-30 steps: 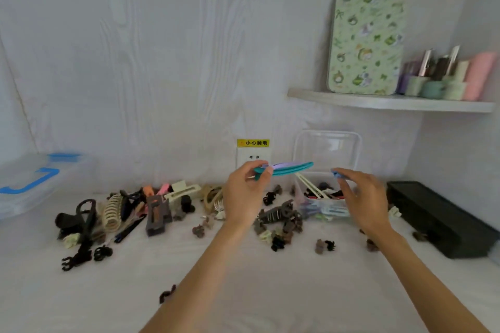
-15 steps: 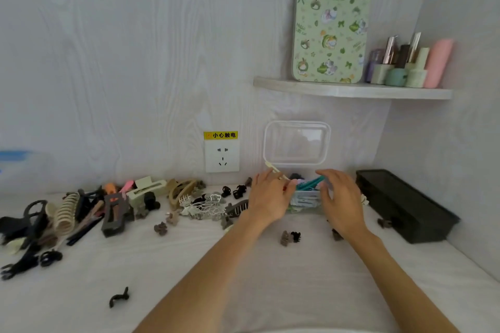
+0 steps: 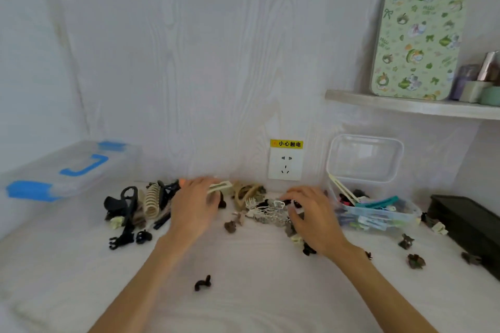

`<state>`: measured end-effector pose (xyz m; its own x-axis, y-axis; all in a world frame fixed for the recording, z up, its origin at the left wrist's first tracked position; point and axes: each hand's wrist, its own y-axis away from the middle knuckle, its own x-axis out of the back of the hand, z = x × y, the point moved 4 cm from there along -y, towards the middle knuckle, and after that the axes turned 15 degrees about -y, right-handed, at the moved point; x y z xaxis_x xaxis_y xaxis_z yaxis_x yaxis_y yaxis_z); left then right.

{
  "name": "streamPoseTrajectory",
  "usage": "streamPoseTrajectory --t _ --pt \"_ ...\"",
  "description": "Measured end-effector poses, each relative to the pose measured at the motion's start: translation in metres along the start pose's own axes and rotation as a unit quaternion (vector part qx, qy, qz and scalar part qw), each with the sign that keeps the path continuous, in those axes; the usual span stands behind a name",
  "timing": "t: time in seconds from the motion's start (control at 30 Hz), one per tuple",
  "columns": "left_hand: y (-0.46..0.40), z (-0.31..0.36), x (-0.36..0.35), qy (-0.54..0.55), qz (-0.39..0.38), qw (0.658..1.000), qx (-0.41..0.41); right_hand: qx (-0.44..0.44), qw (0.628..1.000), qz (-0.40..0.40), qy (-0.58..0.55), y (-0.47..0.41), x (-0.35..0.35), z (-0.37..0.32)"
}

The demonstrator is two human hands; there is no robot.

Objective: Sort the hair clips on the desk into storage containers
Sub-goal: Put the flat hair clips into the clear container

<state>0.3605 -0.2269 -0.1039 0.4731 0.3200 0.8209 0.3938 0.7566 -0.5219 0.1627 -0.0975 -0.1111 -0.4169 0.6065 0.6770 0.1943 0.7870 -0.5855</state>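
Both palm-down hands, left hand (image 3: 195, 207) and right hand (image 3: 313, 217), hide clips; grip unclear. Clear container (image 3: 378, 217) sits right.

Teal clip (image 3: 378, 202); black bin (image 3: 468, 222); green-patterned tin (image 3: 418, 43); yellow label (image 3: 286, 144).

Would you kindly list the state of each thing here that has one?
Small clear plastic container: open, lid upright, part-filled.
Large clear blue-latched box: closed.
Black rectangular tray: open-topped.
Left hand: open over clips.
Right hand: open over clips.
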Motion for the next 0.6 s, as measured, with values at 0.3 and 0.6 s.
streamPoseTrajectory --t 0.3,0.6 --pt "0.014 -0.109 0.025 -0.036 0.012 0.974 0.225 0.084 0.990 -0.117 -0.003 -0.040 -0.099 -0.076" --pt "0.014 -0.110 0.018 -0.094 -0.086 0.980 0.153 0.166 0.961 -0.173 0.134 -0.060 -0.134 -0.111"
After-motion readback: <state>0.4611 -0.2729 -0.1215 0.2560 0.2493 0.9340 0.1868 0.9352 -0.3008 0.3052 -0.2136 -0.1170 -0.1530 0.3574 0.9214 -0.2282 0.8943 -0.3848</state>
